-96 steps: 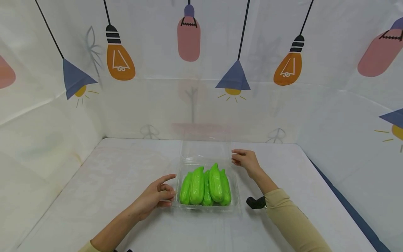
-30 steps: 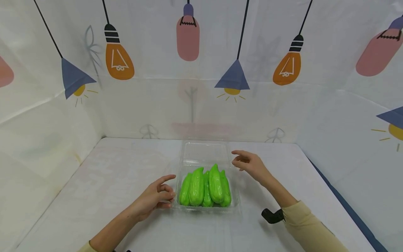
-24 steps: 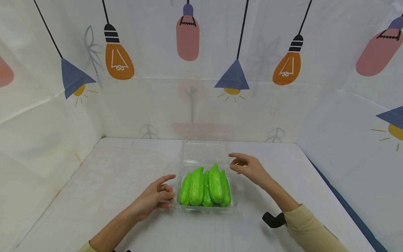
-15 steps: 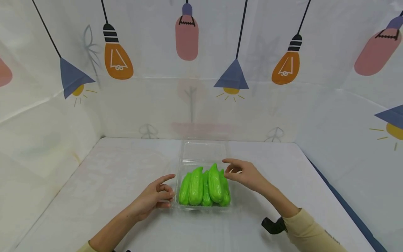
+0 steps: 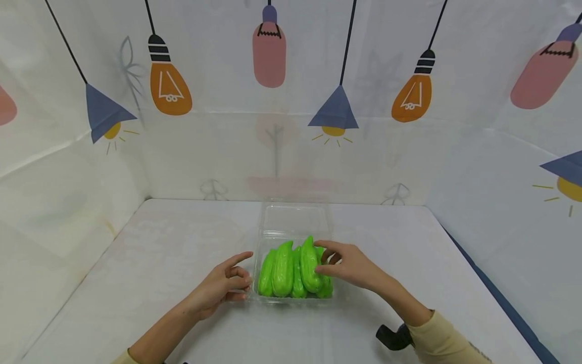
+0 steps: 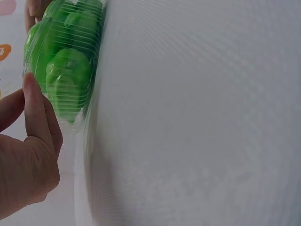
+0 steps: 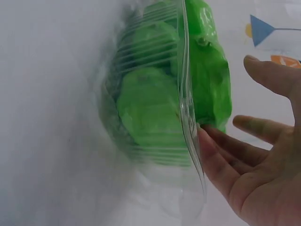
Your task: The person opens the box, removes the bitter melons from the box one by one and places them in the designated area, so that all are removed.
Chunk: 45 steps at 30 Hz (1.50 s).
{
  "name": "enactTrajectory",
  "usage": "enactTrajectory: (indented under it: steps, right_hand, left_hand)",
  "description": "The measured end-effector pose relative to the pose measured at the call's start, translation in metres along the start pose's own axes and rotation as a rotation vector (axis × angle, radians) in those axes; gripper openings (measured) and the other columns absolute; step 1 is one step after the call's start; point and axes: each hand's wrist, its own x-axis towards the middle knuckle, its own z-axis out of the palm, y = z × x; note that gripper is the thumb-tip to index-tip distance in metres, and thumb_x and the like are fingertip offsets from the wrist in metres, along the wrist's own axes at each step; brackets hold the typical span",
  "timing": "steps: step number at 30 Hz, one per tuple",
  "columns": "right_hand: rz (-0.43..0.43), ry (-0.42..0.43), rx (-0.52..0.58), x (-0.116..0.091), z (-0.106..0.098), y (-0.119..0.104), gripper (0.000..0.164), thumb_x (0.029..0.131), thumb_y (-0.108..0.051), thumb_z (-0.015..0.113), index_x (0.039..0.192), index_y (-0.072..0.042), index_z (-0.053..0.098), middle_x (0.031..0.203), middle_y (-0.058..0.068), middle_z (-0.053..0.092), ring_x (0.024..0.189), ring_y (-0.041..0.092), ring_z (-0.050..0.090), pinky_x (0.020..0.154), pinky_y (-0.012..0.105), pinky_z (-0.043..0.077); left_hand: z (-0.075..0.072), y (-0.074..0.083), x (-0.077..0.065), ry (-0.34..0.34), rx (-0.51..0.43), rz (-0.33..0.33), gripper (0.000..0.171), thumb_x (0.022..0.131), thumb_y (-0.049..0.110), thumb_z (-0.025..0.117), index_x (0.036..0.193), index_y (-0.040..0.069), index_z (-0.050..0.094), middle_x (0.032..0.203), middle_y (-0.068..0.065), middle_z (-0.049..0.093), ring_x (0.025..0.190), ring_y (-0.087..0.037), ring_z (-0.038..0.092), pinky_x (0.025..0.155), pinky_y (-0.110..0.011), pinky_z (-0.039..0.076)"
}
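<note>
A clear plastic clamshell box (image 5: 295, 301) stands on the table with its lid (image 5: 295, 217) folded back, away from me. Inside it several glossy green, long, tapered toy vegetables (image 5: 283, 270) lie side by side, shaped like bitter melons. My left hand (image 5: 223, 285) stays at the box's left wall, fingers loosely bent; in the left wrist view a fingertip meets the rim. Over the right side of the box is my right hand (image 5: 352, 265), thumb and forefinger spread apart above the rightmost vegetables. In the right wrist view, its other fingers (image 7: 214, 160) lie right at the rim.
The white table (image 5: 182, 242) reaches back to a white curtain (image 5: 218, 151) printed with lamps and bulbs, which also runs along both sides. A black curved piece (image 5: 393, 337) sticks out beside the right sleeve (image 5: 447, 338).
My right hand has moved from beside the lid, toward me and left, to over the rightmost vegetables. The left hand, the box and the vegetables have stayed in place.
</note>
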Motion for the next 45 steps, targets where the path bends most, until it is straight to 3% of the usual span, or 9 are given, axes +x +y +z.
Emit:
enactTrajectory:
  steps: [10,17,21,31,45]
  right_hand:
    - [0.008,-0.010,-0.031,0.001,0.015,-0.011,0.079,0.079,-0.043,0.081,0.144,-0.010,0.051,0.102,0.004,0.064,0.083,0.015,0.059,0.065,0.024,0.050]
    - [0.042,0.038,-0.113,0.003,0.024,-0.018,0.089,0.073,-0.048,0.084,0.144,-0.009,0.049,0.113,0.002,0.062,0.092,0.014,0.055,0.076,0.028,0.050]
    - [0.062,0.053,-0.125,0.003,0.026,-0.020,0.086,0.074,-0.042,0.084,0.145,-0.009,0.049,0.117,0.003,0.062,0.094,0.013,0.055,0.078,0.030,0.050]
    - [0.043,0.019,-0.063,0.000,0.020,-0.023,0.075,0.078,-0.023,0.076,0.146,-0.008,0.048,0.121,0.006,0.064,0.092,0.016,0.060,0.069,0.026,0.054]
    - [-0.022,0.019,-0.056,-0.003,0.009,-0.021,0.066,0.080,-0.023,0.072,0.142,-0.008,0.054,0.126,0.010,0.066,0.096,0.022,0.065,0.066,0.024,0.053]
  left_hand:
    - [0.000,-0.001,0.000,0.008,0.011,0.005,0.077,0.094,0.015,0.068,0.158,0.017,0.025,0.096,-0.001,0.055,0.087,-0.015,0.063,0.070,-0.023,0.061]
    - [0.000,-0.001,0.000,-0.001,0.004,0.011,0.078,0.094,0.016,0.069,0.158,0.017,0.025,0.096,-0.001,0.055,0.086,-0.015,0.063,0.069,-0.023,0.061]
    - [0.001,0.000,-0.001,-0.004,0.003,0.008,0.079,0.093,0.016,0.070,0.158,0.017,0.025,0.097,-0.001,0.055,0.086,-0.014,0.063,0.070,-0.023,0.061]
    - [0.000,-0.001,-0.001,0.004,-0.002,0.000,0.078,0.093,0.015,0.069,0.158,0.017,0.025,0.095,0.000,0.056,0.086,-0.014,0.063,0.070,-0.024,0.061]
    - [0.000,-0.001,0.000,0.014,0.000,-0.014,0.076,0.093,0.014,0.069,0.157,0.019,0.028,0.096,-0.001,0.057,0.088,-0.016,0.063,0.071,-0.026,0.061]
